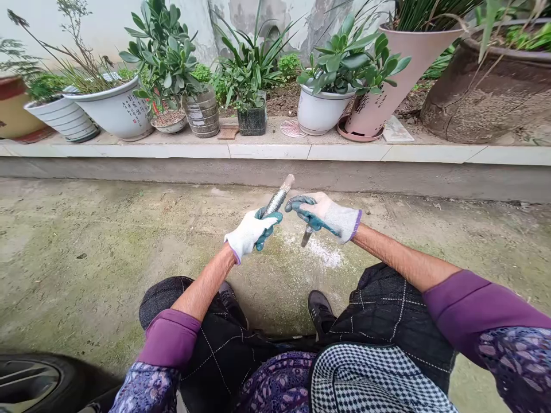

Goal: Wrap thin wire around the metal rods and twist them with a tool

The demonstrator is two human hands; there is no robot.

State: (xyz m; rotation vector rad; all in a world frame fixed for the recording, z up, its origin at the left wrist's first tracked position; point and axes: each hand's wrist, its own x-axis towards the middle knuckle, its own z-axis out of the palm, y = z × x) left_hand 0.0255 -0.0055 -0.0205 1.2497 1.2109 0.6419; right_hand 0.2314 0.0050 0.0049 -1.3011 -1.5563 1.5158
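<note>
Both my hands wear white knitted gloves with teal-coated palms. My left hand (pixel 252 230) is closed round the lower end of a long, thin, silvery-grey stick-like thing (pixel 278 198) that points up and away, its far tip pinkish. My right hand (pixel 325 215) is closed on a small knife or scraper (pixel 306 235) whose short blade points down. The two hands are close together above the concrete ground, the right just beside the stick. A patch of white scrapings (pixel 325 252) lies on the ground under them. I sit with my knees apart.
A raised tiled ledge (pixel 267 150) runs across the back with several potted plants, among them a white pot (pixel 319 112) and a tall pink pot (pixel 402 63). My shoes (pixel 321 312) rest on mossy concrete. A dark round object (pixel 30 378) sits bottom left.
</note>
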